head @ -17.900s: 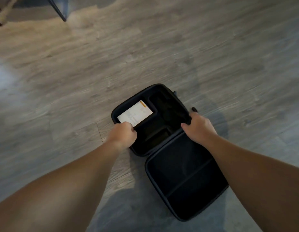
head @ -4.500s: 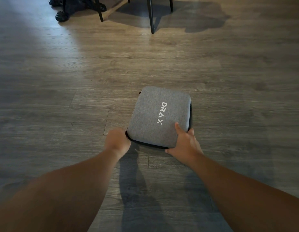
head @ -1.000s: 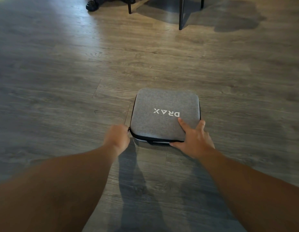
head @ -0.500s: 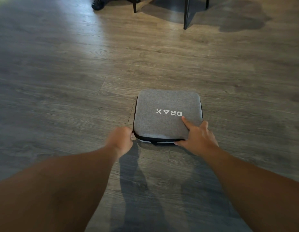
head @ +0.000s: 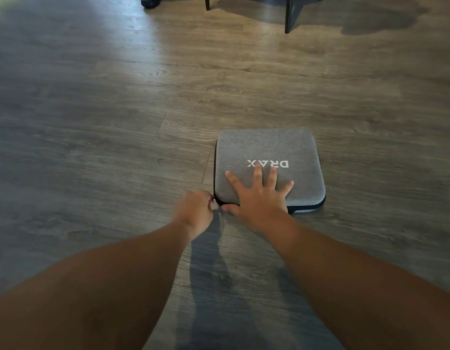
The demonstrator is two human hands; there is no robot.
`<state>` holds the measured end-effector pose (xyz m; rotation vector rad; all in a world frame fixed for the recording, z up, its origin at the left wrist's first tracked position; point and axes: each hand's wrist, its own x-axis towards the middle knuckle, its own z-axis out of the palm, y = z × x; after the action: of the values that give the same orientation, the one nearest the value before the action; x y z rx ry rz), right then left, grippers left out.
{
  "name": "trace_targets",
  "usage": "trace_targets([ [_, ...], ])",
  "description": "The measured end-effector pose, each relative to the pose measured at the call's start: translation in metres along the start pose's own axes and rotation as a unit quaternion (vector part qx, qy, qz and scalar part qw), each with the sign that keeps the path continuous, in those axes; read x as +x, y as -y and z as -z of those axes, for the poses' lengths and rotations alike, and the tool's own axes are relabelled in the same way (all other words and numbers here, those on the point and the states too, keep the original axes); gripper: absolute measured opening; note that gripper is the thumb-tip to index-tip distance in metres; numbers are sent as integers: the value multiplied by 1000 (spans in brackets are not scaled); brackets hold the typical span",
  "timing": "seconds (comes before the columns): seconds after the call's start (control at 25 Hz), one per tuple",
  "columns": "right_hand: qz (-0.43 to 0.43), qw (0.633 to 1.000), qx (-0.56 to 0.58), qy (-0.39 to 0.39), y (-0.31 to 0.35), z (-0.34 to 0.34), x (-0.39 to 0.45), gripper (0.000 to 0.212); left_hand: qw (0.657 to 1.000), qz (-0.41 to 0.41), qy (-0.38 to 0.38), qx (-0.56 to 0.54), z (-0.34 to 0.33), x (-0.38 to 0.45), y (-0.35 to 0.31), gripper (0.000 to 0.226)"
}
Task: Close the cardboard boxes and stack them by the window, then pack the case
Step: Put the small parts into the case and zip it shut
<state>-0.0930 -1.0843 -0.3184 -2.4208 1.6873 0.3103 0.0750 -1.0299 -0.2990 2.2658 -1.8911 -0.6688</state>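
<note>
A grey fabric case (head: 282,150) with white "DRAX" lettering lies closed and flat on the wooden floor. My right hand (head: 256,195) presses flat on its lid with fingers spread, near the front left part. My left hand (head: 194,210) is at the case's front left corner, fingers curled and pinching at the black zipper seam; the zipper pull itself is too small to make out. No cardboard boxes are in view.
Dark furniture legs (head: 290,15) stand at the top of the view with their shadow on the floor. A dark object (head: 149,1) sits at the top left edge. Wood-plank floor (head: 92,122) surrounds the case.
My right hand slid from the case's front right edge onto the lid's left part and spread flat. My left hand stays at the front left corner. The case has not turned.
</note>
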Motion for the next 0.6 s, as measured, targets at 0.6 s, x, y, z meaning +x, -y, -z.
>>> trace_targets([
  [0.6,-53,994,86,41,-121,14,-20,113,994,88,-30,-57,-6,-1,-22,18],
])
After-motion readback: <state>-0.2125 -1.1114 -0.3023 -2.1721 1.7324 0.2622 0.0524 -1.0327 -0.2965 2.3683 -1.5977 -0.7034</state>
